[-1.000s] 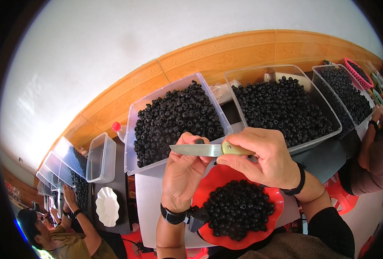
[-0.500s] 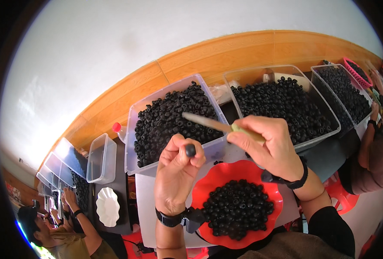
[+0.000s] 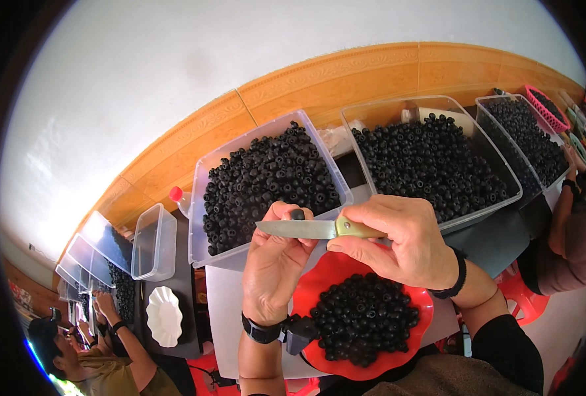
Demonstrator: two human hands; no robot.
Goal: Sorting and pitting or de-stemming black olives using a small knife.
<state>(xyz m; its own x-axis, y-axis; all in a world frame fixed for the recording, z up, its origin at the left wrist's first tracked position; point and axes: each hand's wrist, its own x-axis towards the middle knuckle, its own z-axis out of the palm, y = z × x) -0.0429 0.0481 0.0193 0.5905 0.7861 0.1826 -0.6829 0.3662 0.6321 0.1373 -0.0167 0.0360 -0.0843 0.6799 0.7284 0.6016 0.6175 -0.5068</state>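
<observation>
My left hand is closed, pinching one small black rounded piece by the fingertips. My right hand grips a knife with a silvery blade and a yellow-green handle. The blade lies level across the left fingertips, just below the visible end of the black piece; whether the edge touches it I cannot tell. Beneath both hands stands a red scalloped bowl with a heap of similar black pieces. Behind the left hand, a clear plastic bin is full of bead-like black pieces with holes.
Another clear bin of black pieces stands behind the right hand, a third further right. At left are an empty clear box, a white scalloped dish and a red-capped bottle. Co-workers sit on both sides.
The knife has come down and turned level, from slanting over the bin to lying across the left fingertips. My hands are closer together.
</observation>
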